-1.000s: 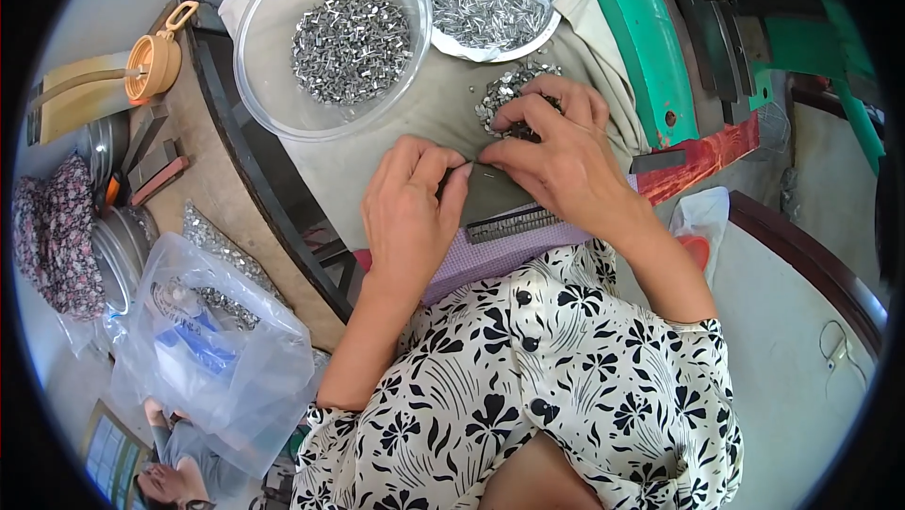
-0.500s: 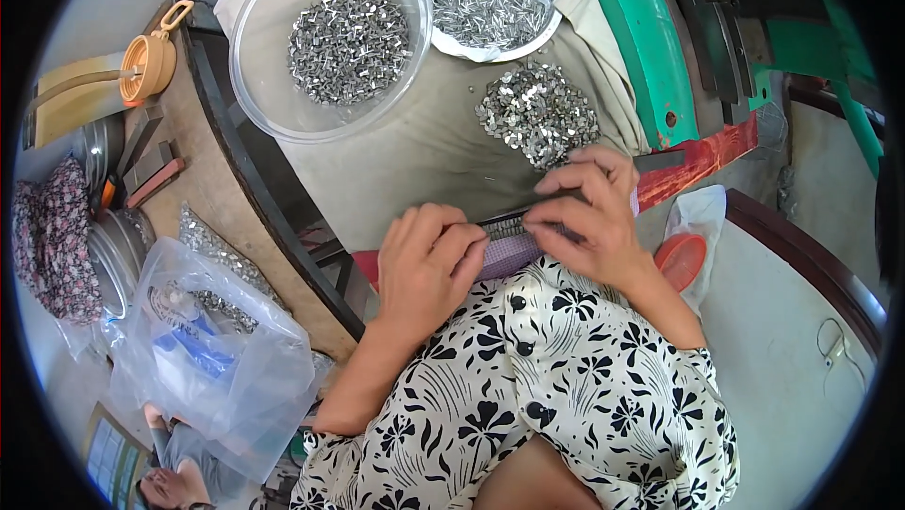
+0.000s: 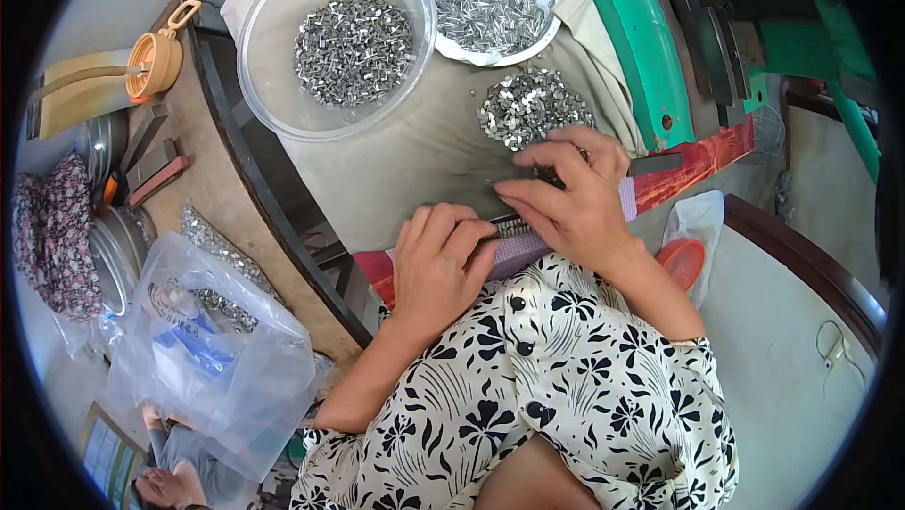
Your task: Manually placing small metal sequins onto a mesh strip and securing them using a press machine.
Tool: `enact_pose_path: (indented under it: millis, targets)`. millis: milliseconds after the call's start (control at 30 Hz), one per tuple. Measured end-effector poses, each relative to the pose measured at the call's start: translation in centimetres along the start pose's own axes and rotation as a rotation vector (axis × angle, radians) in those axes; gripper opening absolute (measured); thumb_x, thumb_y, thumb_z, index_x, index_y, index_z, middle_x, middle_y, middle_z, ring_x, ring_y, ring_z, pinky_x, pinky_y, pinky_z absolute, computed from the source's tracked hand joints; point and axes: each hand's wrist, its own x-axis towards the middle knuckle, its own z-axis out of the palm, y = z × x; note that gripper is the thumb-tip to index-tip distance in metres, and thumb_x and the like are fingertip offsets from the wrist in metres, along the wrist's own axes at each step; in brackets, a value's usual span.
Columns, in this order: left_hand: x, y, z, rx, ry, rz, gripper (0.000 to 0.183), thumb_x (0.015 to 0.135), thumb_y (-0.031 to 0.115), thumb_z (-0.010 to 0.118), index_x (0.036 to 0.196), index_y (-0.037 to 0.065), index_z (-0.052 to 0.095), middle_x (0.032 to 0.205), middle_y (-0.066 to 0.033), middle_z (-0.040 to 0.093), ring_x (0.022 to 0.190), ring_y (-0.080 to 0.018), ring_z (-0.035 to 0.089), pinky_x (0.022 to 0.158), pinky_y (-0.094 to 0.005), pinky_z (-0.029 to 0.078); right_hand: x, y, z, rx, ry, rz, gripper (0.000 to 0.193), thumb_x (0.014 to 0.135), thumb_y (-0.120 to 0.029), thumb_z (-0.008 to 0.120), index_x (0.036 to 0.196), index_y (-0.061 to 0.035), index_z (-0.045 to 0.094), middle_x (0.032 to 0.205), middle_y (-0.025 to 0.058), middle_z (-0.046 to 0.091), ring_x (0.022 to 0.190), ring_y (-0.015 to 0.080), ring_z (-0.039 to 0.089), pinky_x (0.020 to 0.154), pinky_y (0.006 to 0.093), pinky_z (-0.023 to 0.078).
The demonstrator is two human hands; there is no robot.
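A narrow dark strip [image 3: 512, 226] carrying a row of small metal pieces lies at the cloth's near edge, between my hands. My left hand [image 3: 438, 260] is closed at its left end, thumb and forefinger pinched on it; the fingers hide that end. My right hand [image 3: 580, 199] is curled over the right part, thumb and forefinger tips close together just above the strip. Small metal bits [image 3: 549, 173] show between its fingers. Beyond that hand, a loose pile of small shiny metal pieces [image 3: 528, 109] lies on the greyish cloth [image 3: 377, 180].
A clear plastic bowl [image 3: 269, 100] of metal pieces and a white lined bowl [image 3: 556, 39] of thin metal pins stand at the back. Green machinery [image 3: 632, 48] rises on the right. A plastic bag [image 3: 273, 397] and wooden bench [image 3: 212, 156] are left; a red basket [image 3: 681, 260] is right.
My right hand has shifted a little left and away from me, its thumb and forefinger drawing closer together. My left hand stays nearly in place, moving slightly right.
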Motion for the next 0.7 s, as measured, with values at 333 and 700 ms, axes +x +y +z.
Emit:
enact_pose_path:
  millis: [333, 700]
  targets:
    - [0.3, 0.0, 0.0, 0.054, -0.020, 0.052, 0.032, 0.069, 0.013, 0.083, 0.096, 0.008, 0.066, 0.099, -0.0064, 0.060, 0.090, -0.0280, 0.057, 0.075, -0.0391, 0.044, 2.0, -0.2, -0.5, -0.029, -0.088, -0.068, 0.016, 0.071, -0.018, 0.079, 0.085, -0.0158, 0.071, 0.105, -0.0048, 0.063, 0.111, 0.0253, 0.053, 0.094, 0.0439, 0.032]
    - [0.2, 0.0, -0.5, 0.093, -0.061, 0.072, 0.031, 0.070, 0.013, 0.082, 0.096, 0.007, 0.067, 0.101, -0.0060, 0.060, 0.091, -0.0271, 0.057, 0.076, -0.0381, 0.042, 9.5, 4.2, -0.4, -0.083, 0.296, -0.029, 0.014, 0.074, -0.017, 0.079, 0.086, -0.0183, 0.073, 0.097, -0.0047, 0.064, 0.107, 0.0249, 0.051, 0.093, 0.0433, 0.031]
